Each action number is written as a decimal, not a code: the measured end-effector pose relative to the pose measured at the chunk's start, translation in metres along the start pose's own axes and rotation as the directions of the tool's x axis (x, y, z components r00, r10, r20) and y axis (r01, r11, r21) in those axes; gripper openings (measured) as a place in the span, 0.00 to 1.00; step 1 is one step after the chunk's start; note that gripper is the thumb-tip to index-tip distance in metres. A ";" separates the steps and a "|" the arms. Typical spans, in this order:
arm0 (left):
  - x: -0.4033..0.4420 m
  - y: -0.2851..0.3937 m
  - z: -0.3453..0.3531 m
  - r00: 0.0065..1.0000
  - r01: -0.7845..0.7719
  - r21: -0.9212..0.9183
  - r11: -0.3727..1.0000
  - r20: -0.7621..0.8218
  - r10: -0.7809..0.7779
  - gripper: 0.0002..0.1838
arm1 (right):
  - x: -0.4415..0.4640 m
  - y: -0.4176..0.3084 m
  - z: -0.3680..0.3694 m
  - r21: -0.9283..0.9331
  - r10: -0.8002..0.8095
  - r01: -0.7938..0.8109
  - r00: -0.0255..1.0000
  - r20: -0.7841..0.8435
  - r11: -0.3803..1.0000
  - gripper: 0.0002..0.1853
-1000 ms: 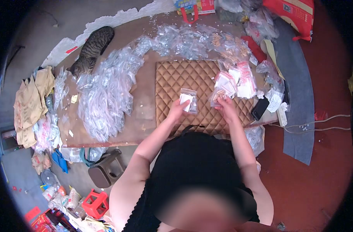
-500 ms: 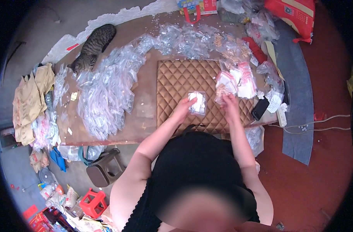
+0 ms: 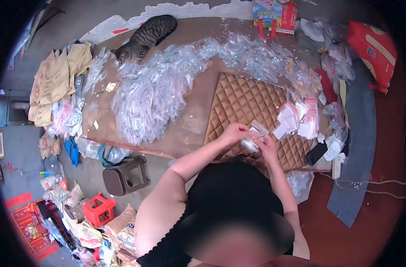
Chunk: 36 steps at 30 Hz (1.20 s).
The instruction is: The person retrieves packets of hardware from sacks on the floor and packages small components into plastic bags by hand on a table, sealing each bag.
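Note:
Both of my hands are together over the brown quilted mat [image 3: 238, 98], at its near side. Between them is a small clear plastic bag [image 3: 250, 145] with something pale inside. My left hand [image 3: 235, 133] pinches it from the left, fingers closed at its upper edge. On the other side my right hand [image 3: 267, 147] has its fingers bent onto the bag. The fingers partly cover the bag, so its contents are hard to make out. Beyond my right hand lie white cards and red-edged bags [image 3: 288, 119], spread on the mat.
A long heap of filled clear bags [image 3: 152, 100] curves across the table [image 3: 196, 115]. A tabby cat [image 3: 147, 38] lies at the far edge. At the right are a black phone [image 3: 317, 154] and a power strip [image 3: 337, 167]. A stool [image 3: 125, 175] stands below the table's front edge.
My right hand has left the bags at the right and come to the bag in my left hand. The whole view has turned, shifting the table scene rightward.

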<state>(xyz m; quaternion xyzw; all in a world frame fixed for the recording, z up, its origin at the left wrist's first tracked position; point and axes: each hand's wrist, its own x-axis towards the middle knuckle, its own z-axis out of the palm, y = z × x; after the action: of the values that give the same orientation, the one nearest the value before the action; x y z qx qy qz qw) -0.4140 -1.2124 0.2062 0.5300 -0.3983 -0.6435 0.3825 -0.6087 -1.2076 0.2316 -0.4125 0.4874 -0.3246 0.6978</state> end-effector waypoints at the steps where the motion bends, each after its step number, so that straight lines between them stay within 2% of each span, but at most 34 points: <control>1: 0.001 0.013 -0.010 0.998 -0.014 0.126 0.992 -0.058 0.022 0.18 | 0.001 0.001 -0.001 0.123 0.019 -0.018 1.000 -0.006 0.992 0.17; 2: -0.001 0.033 -0.024 0.963 -0.039 0.250 0.967 -0.250 0.103 0.21 | -0.001 0.002 -0.007 0.123 0.019 -0.018 1.000 -0.006 0.992 0.17; 3: 0.001 0.053 -0.052 0.889 -0.107 0.653 0.749 -0.274 0.366 0.21 | -0.002 0.001 -0.019 0.129 0.038 -0.029 0.997 -0.068 0.991 0.17; 4: 0.002 0.056 -0.088 0.801 0.026 0.922 0.385 -0.249 0.544 0.25 | -0.003 0.001 -0.030 0.138 0.059 -0.041 0.991 -0.123 0.989 0.17; 5: 0.008 0.045 -0.120 0.625 0.207 0.962 0.178 -0.270 0.733 0.21 | -0.008 -0.001 -0.041 0.182 0.069 -0.046 0.990 -0.124 0.982 0.16; 6: 0.011 0.037 -0.152 0.585 0.325 0.936 0.135 -0.311 0.749 0.18 | -0.015 0.000 -0.049 0.202 0.066 -0.026 0.979 -0.193 0.979 0.16; 7: 0.007 0.043 -0.176 0.585 0.368 0.910 0.191 -0.386 0.713 0.15 | -0.021 0.002 -0.056 0.221 0.063 -0.004 0.963 -0.263 0.975 0.16; 8: 0.003 0.049 -0.197 0.584 0.408 0.880 0.243 -0.456 0.671 0.12 | -0.026 0.007 -0.063 0.225 0.065 -0.003 0.961 -0.269 0.974 0.16; 10: 0.010 0.021 -0.243 0.657 0.496 0.822 0.280 -0.566 0.498 0.09 | -0.036 0.023 -0.077 0.257 0.066 0.038 0.921 -0.385 0.966 0.17; 11: 0.003 0.023 -0.251 0.668 0.488 0.828 0.275 -0.557 0.494 0.09 | -0.040 0.026 -0.078 0.260 0.071 0.037 0.915 -0.396 0.965 0.17; 13: -0.004 0.029 -0.257 0.665 0.445 0.876 0.186 -0.462 0.587 0.11 | -0.052 0.027 -0.083 0.284 0.112 0.013 0.902 -0.418 0.959 0.17; 15: -0.008 0.030 -0.270 0.705 0.461 0.868 0.185 -0.485 0.518 0.10 | -0.055 0.038 -0.093 0.269 0.117 0.013 0.879 -0.463 0.963 0.17; 17: -0.033 0.068 -0.238 0.658 0.438 0.857 0.273 -0.512 0.552 0.08 | -0.057 0.038 -0.102 0.255 0.116 0.017 0.858 -0.500 0.967 0.17; 19: -0.052 0.082 -0.224 0.633 0.280 0.922 0.266 -0.386 0.671 0.06 | -0.058 0.033 -0.101 0.234 0.083 0.036 0.875 -0.477 0.972 0.17; 20: -0.062 0.100 -0.209 0.641 0.261 0.929 0.263 -0.371 0.672 0.06 | -0.059 0.027 -0.099 0.228 0.084 0.031 0.874 -0.479 0.973 0.16; 22: -0.086 0.144 -0.169 0.737 0.142 0.976 0.166 -0.216 0.640 0.06 | -0.061 0.032 -0.102 0.234 0.060 0.060 0.879 -0.472 0.970 0.16; 23: -0.096 0.161 -0.153 0.737 0.135 0.976 0.169 -0.213 0.641 0.06 | -0.061 0.033 -0.104 0.238 0.030 0.087 0.892 -0.450 0.967 0.16; 25: -0.108 0.181 -0.126 0.769 -0.099 0.995 0.033 0.055 0.637 0.06 | -0.064 0.032 -0.102 0.222 0.012 0.101 0.889 -0.457 0.970 0.15; 26: -0.107 0.179 -0.116 0.766 -0.100 0.994 0.034 0.055 0.641 0.06 | -0.065 0.032 -0.102 0.203 0.011 0.090 0.893 -0.450 0.975 0.14; 27: -0.106 0.176 -0.106 0.761 -0.183 0.983 0.033 0.120 0.637 0.06 | -0.065 0.032 -0.102 0.185 0.011 0.079 0.897 -0.443 0.980 0.14; 28: -0.103 0.172 -0.096 0.751 -0.264 0.964 0.031 0.186 0.634 0.07 | -0.065 0.033 -0.104 0.183 0.007 0.083 0.897 -0.443 0.980 0.14; 30: -0.080 0.154 -0.075 0.559 -0.357 0.911 -0.204 0.384 0.735 0.06 | -0.065 0.036 -0.108 0.135 0.012 0.054 0.894 -0.448 0.989 0.14; 32: -0.056 0.105 -0.058 0.622 -0.412 0.903 -0.123 0.377 0.686 0.06 | -0.065 0.034 -0.107 0.152 0.001 0.073 0.898 -0.440 0.986 0.15; 34: -0.034 0.058 -0.046 0.786 -0.436 0.897 -0.074 0.419 0.454 0.06 | -0.068 0.034 -0.109 0.165 -0.009 0.090 0.899 -0.437 0.982 0.15; 35: -0.028 0.044 -0.036 0.784 -0.440 0.895 -0.073 0.423 0.455 0.06 | -0.068 0.034 -0.111 0.163 -0.026 0.109 0.895 -0.445 0.980 0.15; 36: -0.024 0.036 -0.026 0.782 -0.398 0.917 -0.012 0.346 0.519 0.06 | -0.069 0.034 -0.113 0.162 -0.042 0.129 0.890 -0.454 0.978 0.15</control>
<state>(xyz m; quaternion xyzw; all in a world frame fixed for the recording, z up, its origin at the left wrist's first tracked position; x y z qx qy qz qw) -0.3820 -1.2075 0.2450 0.5139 -0.8408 -0.0493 0.1627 -0.7355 -1.1623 0.2093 -0.2803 0.5835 -0.4858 0.5874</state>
